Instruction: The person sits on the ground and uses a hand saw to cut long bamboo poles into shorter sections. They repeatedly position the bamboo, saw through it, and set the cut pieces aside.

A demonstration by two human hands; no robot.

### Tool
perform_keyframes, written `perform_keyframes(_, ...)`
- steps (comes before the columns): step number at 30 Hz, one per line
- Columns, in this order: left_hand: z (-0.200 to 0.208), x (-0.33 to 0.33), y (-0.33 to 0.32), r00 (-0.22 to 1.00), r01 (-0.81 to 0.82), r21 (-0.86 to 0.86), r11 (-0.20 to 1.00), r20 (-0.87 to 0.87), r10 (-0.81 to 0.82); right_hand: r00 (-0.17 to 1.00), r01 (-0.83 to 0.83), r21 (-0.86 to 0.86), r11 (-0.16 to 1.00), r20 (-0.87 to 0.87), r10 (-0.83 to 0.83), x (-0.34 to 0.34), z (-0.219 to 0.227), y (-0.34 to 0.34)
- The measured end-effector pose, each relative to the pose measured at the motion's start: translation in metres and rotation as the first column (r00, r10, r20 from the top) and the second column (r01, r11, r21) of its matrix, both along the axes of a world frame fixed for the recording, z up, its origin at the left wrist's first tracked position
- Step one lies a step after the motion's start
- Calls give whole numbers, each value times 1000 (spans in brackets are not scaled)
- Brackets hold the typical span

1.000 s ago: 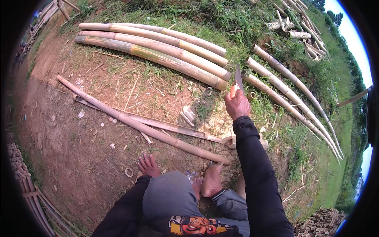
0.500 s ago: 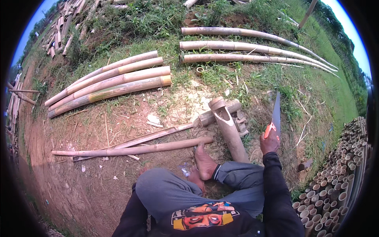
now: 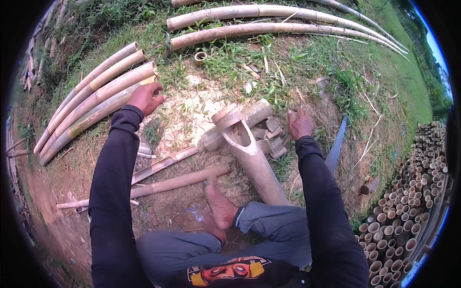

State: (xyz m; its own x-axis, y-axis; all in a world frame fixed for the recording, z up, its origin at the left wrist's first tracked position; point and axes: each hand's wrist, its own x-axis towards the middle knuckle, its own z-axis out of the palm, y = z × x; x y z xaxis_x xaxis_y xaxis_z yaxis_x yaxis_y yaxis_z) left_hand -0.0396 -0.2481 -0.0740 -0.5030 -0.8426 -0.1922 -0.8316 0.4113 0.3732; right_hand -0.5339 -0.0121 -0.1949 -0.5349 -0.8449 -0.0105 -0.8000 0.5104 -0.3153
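My left hand [image 3: 146, 98] is stretched forward, thumb and fingers apart with nothing between them. It hovers by the cut end of the nearest pole in a row of bamboo poles [image 3: 108, 91]; whether it touches is unclear. My right hand [image 3: 300, 123] is empty too, its fingers loosely bent and apart, just right of some split bamboo offcuts [image 3: 274, 146]. Beside my right forearm lies a handsaw [image 3: 337, 146], its blade showing and its handle hidden behind the sleeve. Between my arms a thick notched bamboo piece [image 3: 257, 168] leans over a shorter bamboo log [image 3: 257, 111].
A thin bamboo pole [image 3: 180, 178] and a split length [image 3: 165, 164] lie left of my bare feet. Long bamboo poles [image 3: 269, 30] stretch across the far grass. Stacked bamboo [image 3: 398, 225] fills the right side. A small bamboo ring [image 3: 200, 56] sits near pale sawdust [image 3: 185, 115].
My right hand has let go of the saw, now on the ground, and moved toward the offcuts. My left arm has come into view, reaching to the left poles. The view has shifted.
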Motion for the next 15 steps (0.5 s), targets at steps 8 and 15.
perform_keyframes(8,-78,-92,-122,991,77,-290,954,-86,-106,996,34,90,995,-80,-27,3,-69,-56)
perform_keyframes(15,-109,-138,-230,940,56,-255,965,340,36,997,53,-52,997,-49,-55,4,-64,-54)
